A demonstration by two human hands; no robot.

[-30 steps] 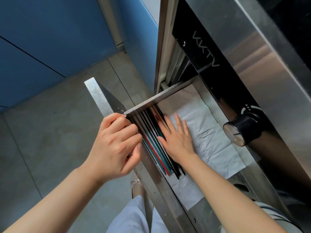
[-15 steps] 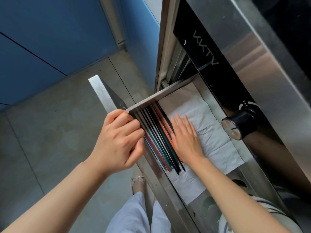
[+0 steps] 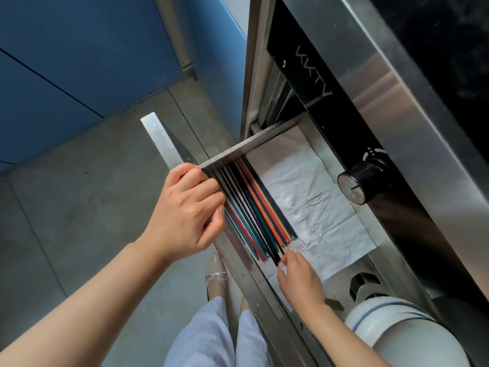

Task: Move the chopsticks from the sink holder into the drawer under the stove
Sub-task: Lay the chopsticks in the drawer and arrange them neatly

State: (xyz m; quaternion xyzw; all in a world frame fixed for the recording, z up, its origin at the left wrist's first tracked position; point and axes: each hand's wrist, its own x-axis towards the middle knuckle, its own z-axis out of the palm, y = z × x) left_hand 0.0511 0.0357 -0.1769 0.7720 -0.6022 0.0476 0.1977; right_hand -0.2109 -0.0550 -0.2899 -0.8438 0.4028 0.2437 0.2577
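Head view looks straight down past the stove front into the open drawer (image 3: 239,152), and the chopsticks (image 3: 258,210) are already inside it — a flat row of dark, red, teal and orange sticks lying side by side along the front wall, on the white paper liner (image 3: 317,205). The left hand (image 3: 185,207) is curled over the drawer's front edge, fingers wrapped round the metal lip and gripping it. The right hand (image 3: 300,278) reaches into the near end of the drawer with its fingertips (image 3: 284,259) at the loose ends of the sticks; it grasps nothing that I can make out, fingers only lightly bent and touching the tips. A black knob (image 3: 361,181) juts from the panel just above the drawer, and a pale round vessel (image 3: 397,329) sits at the lower right, its nature unclear.

To my eye the carrying is done and this is the tidying step — nudging the ends square so the row lies even. What comes next, I'd judge, is drawing the right hand clear of the drawer and letting the left push the front home, slowly enough that the sticks don't slide or fan out on the paper.
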